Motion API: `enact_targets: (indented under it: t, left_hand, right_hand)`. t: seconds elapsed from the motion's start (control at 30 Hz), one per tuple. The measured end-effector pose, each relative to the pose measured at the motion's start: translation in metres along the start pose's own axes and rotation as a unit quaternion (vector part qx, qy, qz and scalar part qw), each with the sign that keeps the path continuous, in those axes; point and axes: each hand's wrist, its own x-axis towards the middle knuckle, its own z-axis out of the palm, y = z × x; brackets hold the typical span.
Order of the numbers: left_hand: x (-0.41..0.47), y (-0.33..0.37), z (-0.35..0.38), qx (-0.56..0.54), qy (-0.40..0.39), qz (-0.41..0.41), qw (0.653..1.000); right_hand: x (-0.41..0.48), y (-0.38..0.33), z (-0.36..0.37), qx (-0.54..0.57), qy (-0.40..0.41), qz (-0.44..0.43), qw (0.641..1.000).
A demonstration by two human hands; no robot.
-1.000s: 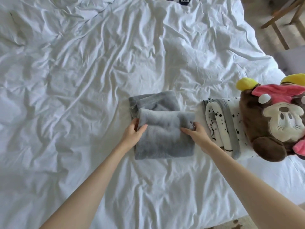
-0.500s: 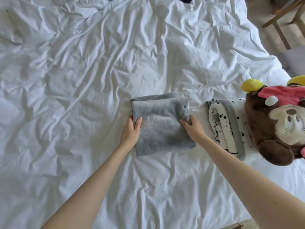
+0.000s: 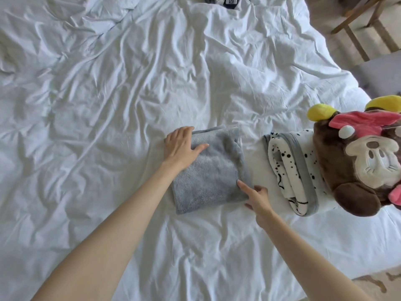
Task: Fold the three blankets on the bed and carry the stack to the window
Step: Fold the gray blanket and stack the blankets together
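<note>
A folded grey fleece blanket (image 3: 211, 172) lies on the white bed sheet (image 3: 108, 94) near the bed's front. My left hand (image 3: 181, 146) rests flat on its far left corner, fingers straight. My right hand (image 3: 256, 195) touches its near right edge, index finger lying on the fleece. To the right sits a folded white blanket with black spots and a grey border (image 3: 290, 170). A folded brown mouse-character blanket (image 3: 358, 161) with pink and yellow parts lies on top of it.
The bed's right edge falls away to a light floor with wooden chair legs (image 3: 355, 20) at the top right. A dark object (image 3: 226, 0) lies at the far edge of the bed. A patterned rug (image 3: 377, 283) shows at the bottom right.
The grey blanket's top layer has been folded over fully. My left hand slid to the far left corner and lies flat; my right hand moved nearer, down the right edge.
</note>
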Motion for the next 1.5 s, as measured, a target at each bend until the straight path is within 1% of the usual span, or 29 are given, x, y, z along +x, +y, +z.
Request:
enact_targets:
  t: [0.07, 0.13, 0.2, 0.3, 0.37, 0.43, 0.5, 0.57, 0.6, 0.67, 0.7, 0.77, 0.83, 0.9, 1.0, 1.07, 1.13, 1.3, 1.4, 1.5]
  left_hand:
    - [0.013, 0.000, 0.008, 0.033, -0.072, -0.023, 0.997]
    - [0.018, -0.006, 0.014, 0.059, -0.119, -0.047, 0.990]
    - [0.017, -0.012, 0.018, 0.070, -0.137, -0.064, 0.986]
    - [0.012, -0.017, 0.020, 0.066, -0.134, -0.088, 0.985]
    - [0.006, -0.020, 0.017, 0.058, -0.134, -0.104, 0.984]
    - [-0.003, -0.023, 0.009, 0.005, -0.144, -0.135, 0.980]
    - [-0.016, -0.026, 0.001, -0.125, -0.134, -0.161, 0.970]
    - [-0.035, -0.020, -0.006, -0.282, -0.083, -0.174, 0.940]
    - [-0.045, -0.014, -0.007, -0.336, -0.043, -0.184, 0.923]
    - [-0.065, -0.004, -0.001, -0.392, 0.022, -0.216, 0.894]
    - [-0.074, 0.001, 0.007, -0.405, 0.032, -0.239, 0.882]
    - [-0.087, 0.006, 0.023, -0.430, 0.001, -0.299, 0.852]
    - [-0.093, 0.005, 0.037, -0.459, -0.030, -0.355, 0.813]
    - [-0.094, 0.002, 0.043, -0.475, -0.034, -0.372, 0.797]
    - [-0.092, -0.003, 0.042, -0.498, -0.052, -0.368, 0.783]
    - [-0.095, -0.003, 0.036, -0.529, -0.075, -0.343, 0.772]
    - [-0.098, 0.002, 0.022, -0.555, -0.077, -0.313, 0.767]
    - [-0.098, 0.039, -0.026, -0.596, -0.051, -0.239, 0.765]
    - [-0.093, 0.077, -0.058, -0.619, -0.042, -0.185, 0.762]
    - [-0.088, 0.129, -0.084, -0.615, -0.035, -0.135, 0.776]
  right_hand:
    - [-0.004, 0.006, 0.006, 0.079, -0.035, 0.047, 0.995]
    - [-0.010, 0.007, 0.014, 0.143, -0.070, 0.067, 0.985]
    - [-0.014, 0.005, 0.021, 0.171, -0.083, 0.070, 0.979]
    - [-0.017, 0.000, 0.027, 0.198, -0.089, 0.075, 0.973]
    - [-0.015, -0.008, 0.026, 0.191, -0.055, 0.066, 0.978]
    - [-0.013, -0.022, 0.018, 0.156, -0.004, 0.028, 0.987]
    - [-0.010, -0.042, 0.005, 0.134, 0.020, -0.031, 0.990]
    - [-0.008, -0.064, -0.008, 0.128, 0.017, -0.085, 0.988]
    - [-0.007, -0.074, -0.013, 0.132, 0.009, -0.109, 0.985]
    - [-0.002, -0.087, -0.019, 0.144, 0.001, -0.145, 0.979]
    - [0.000, -0.089, -0.018, 0.137, 0.003, -0.151, 0.979]
    - [0.006, -0.082, -0.014, 0.075, 0.013, -0.130, 0.989]
    - [0.010, -0.063, -0.007, 0.013, -0.002, -0.088, 0.996]
    - [0.009, -0.045, -0.002, -0.017, -0.026, -0.055, 0.998]
    - [0.006, -0.030, 0.001, -0.026, -0.042, -0.044, 0.998]
    - [-0.002, -0.034, -0.001, -0.021, -0.051, -0.044, 0.998]
    - [-0.014, -0.045, -0.009, 0.009, -0.079, -0.057, 0.995]
    - [-0.060, -0.091, -0.052, 0.035, -0.115, -0.173, 0.978]
    - [-0.089, -0.120, -0.091, 0.052, -0.110, -0.235, 0.964]
    - [-0.112, -0.143, -0.142, 0.054, -0.096, -0.286, 0.952]
